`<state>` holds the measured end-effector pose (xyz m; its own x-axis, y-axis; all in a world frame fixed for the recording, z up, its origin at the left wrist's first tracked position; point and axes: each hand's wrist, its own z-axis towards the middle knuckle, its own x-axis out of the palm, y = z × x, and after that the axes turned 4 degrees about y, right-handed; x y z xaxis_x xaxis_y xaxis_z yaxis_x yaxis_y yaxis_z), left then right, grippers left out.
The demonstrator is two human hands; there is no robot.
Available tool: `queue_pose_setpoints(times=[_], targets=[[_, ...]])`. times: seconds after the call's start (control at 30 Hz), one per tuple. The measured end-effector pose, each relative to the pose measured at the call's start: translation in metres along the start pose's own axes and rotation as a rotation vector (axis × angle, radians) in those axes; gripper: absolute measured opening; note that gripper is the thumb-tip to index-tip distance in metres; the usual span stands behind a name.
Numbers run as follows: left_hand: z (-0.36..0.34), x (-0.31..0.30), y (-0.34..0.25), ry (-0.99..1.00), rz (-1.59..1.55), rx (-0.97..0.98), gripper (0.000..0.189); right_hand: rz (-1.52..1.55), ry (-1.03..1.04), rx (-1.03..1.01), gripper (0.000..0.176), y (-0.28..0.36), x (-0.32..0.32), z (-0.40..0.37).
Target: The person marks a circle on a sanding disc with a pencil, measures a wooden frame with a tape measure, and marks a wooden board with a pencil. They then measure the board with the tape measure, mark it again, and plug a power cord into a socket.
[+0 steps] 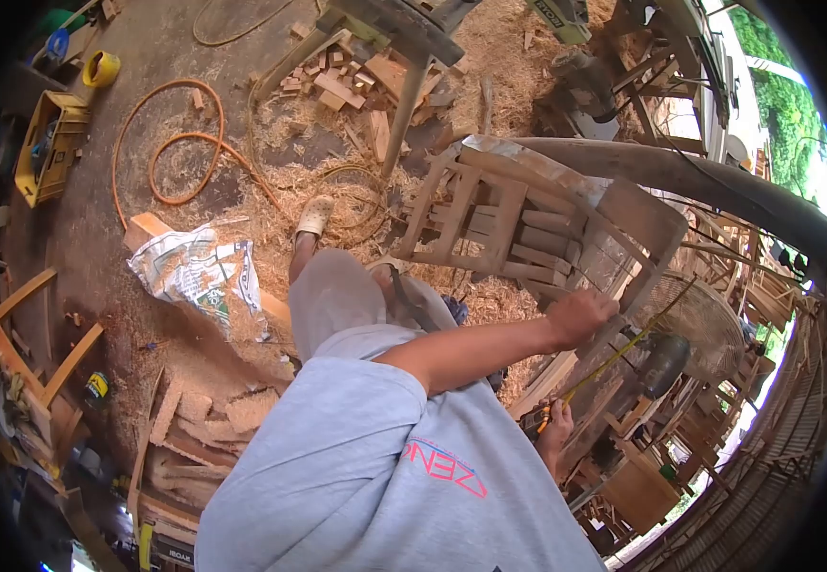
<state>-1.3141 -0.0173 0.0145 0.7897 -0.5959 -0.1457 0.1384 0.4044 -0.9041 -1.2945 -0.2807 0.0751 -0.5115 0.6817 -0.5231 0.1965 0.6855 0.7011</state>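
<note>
Large pink letters cross the front of the person's grey-blue T-shirt (404,458); ZEN can be read upside down, and any further letters are lost in the folds. RYOBI stands, also upside down, on a green machine (560,17) at the top of the view and on a dark label (180,555) at the bottom left. The white sack (206,276) on the floor bears dark print and a green mark, too creased to read.

The right hand (555,434) has its fingers closed round a yellow-and-black tape measure (534,418), its case lying against the fingers. From there the yellow blade (612,360) runs out diagonally, passing near the left hand and beyond the near right corner of a slatted wooden frame (499,214). Where its tip rests cannot be told.

The left hand (580,317) reaches across the body, its fingers curled inward at the near right edge of that frame, close to its corner. How tightly they are closed, and whether they grip anything, cannot be told.

A wire fan guard (704,310) stands behind the blade. Shavings lie thick around the frame, near the person's clog (315,215), and an orange hose (185,136) lies looped on the floor.
</note>
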Motion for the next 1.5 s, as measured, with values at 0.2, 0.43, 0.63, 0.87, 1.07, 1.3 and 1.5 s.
queue_pose_setpoints(times=[0.2,0.43,0.63,0.87,1.07,1.3,1.5], targets=[[-0.019,0.021,-0.009,0.109,0.026,0.046,0.024,-0.060,-0.034,0.049,0.018,0.002,-0.001,-0.012],[-0.039,0.037,-0.015,0.162,0.014,0.043,0.020,0.026,-0.087,0.114,0.018,-0.005,-0.003,-0.034],[-0.063,0.046,-0.015,0.292,-0.032,0.093,0.019,0.085,-0.228,0.130,0.021,-0.028,-0.008,-0.044],[-0.079,0.040,-0.017,0.401,-0.100,0.155,0.022,0.064,-0.289,0.141,0.015,-0.024,0.005,-0.051],[-0.094,0.043,-0.018,0.411,-0.091,0.192,0.030,0.185,-0.265,0.218,0.017,-0.021,0.012,-0.053],[-0.089,0.034,-0.007,0.543,-0.195,0.176,0.031,0.204,-0.298,0.206,0.018,-0.049,0.008,-0.043],[-0.095,0.026,-0.008,0.585,-0.175,0.199,0.033,0.201,-0.275,0.173,0.020,-0.051,0.021,-0.051]])
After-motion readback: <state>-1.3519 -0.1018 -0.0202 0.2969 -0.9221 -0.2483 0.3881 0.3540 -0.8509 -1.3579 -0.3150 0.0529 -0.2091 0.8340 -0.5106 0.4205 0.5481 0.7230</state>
